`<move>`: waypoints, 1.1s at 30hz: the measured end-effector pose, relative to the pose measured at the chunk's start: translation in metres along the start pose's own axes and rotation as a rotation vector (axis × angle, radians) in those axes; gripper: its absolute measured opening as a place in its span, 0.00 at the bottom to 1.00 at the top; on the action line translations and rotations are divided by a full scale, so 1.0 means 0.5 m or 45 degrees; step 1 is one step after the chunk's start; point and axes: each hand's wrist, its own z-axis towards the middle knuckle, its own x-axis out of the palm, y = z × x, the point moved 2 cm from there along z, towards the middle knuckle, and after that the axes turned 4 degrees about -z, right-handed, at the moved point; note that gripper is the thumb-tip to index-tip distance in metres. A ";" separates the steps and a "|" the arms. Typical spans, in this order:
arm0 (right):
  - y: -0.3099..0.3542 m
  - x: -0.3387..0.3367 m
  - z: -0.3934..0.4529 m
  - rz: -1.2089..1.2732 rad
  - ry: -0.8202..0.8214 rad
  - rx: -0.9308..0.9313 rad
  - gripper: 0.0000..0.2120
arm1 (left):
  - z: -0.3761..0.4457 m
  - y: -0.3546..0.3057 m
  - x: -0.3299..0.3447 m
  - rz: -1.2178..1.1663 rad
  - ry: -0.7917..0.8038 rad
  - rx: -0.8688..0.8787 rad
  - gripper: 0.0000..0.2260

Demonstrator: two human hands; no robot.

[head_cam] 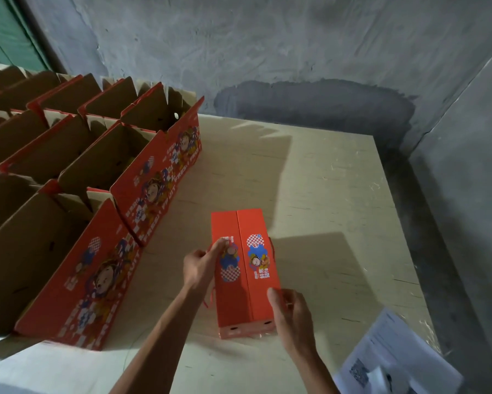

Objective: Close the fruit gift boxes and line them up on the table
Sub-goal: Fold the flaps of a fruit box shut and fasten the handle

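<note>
Leftward, open boxes stand in rows on the table. Near its front edge lies a closed box, flaps meeting. Left hand curls at its left edge, fingertips on top; right hand grips its near right corner.

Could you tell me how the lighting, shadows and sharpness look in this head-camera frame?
Head view: hard light throws sharp shadows across the table; the closed box and both hands are crisp; the paper sheet at the lower right is blurred; wide-angle distortion bends the open boxes.
</note>
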 end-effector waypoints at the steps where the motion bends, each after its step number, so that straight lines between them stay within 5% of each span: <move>1: 0.008 0.007 -0.002 0.055 0.079 -0.026 0.22 | 0.000 0.001 -0.003 -0.012 -0.001 0.019 0.24; 5: 0.022 0.021 0.017 0.247 0.242 -0.112 0.19 | 0.002 0.003 -0.016 0.009 0.080 0.022 0.24; 11: 0.031 0.020 0.035 0.893 0.542 0.250 0.25 | -0.042 -0.011 -0.049 0.192 0.201 0.084 0.26; 17: 0.127 -0.028 0.072 0.521 0.167 0.081 0.13 | -0.125 -0.105 -0.054 -0.095 0.403 0.276 0.23; 25: 0.321 -0.042 0.072 0.300 0.145 -0.450 0.15 | -0.167 -0.243 0.006 -0.305 0.554 0.325 0.18; 33: 0.486 -0.109 0.063 0.483 -0.047 -0.676 0.13 | -0.204 -0.382 0.040 -0.494 0.723 0.605 0.17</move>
